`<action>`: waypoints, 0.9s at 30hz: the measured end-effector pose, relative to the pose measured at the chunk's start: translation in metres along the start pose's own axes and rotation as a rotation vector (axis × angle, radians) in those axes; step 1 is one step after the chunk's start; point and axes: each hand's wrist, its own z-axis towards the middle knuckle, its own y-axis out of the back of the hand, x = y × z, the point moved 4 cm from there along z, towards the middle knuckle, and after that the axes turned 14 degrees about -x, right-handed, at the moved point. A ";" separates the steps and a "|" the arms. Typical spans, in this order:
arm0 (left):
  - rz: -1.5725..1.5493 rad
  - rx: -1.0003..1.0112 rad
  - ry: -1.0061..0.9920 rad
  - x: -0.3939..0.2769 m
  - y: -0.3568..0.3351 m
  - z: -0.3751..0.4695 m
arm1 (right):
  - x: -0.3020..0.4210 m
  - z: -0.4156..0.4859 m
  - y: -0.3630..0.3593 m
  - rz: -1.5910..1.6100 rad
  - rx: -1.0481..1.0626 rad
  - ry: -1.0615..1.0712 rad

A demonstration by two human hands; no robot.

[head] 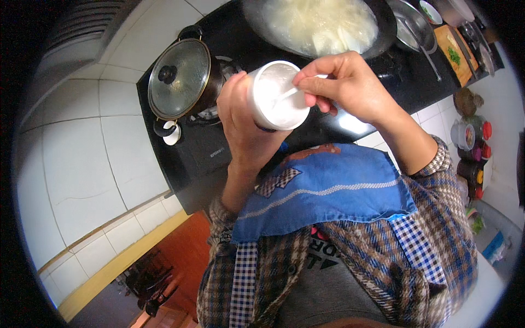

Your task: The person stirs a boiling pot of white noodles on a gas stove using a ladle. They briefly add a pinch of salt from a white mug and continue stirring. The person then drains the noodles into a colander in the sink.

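Observation:
My left hand is wrapped around a white cylindrical container, whose open mouth faces up toward me. White contents, powdery or granular, show inside. Between the thumb and fingers of my right hand is the handle of a small white spoon, its lower end down in the container. Just beyond both hands sits a large dark wok holding cloudy, bubbling liquid. Pale pieces of food float near its front edge.
A glass-lidded pot stands on the left of the black gas stove. Right of the wok are a metal bowl with a ladle and a wooden cutting board with chopped greens. Several lidded jars stand at the far right.

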 end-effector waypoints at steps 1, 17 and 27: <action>-0.015 -0.007 0.054 0.002 -0.001 0.000 | -0.001 0.001 0.006 0.032 -0.030 -0.048; -0.060 -0.025 0.440 0.016 0.000 -0.014 | 0.055 0.036 0.138 -0.176 -0.614 0.857; -0.122 0.004 0.599 0.023 0.012 -0.026 | 0.070 0.024 0.100 -0.714 -0.716 1.121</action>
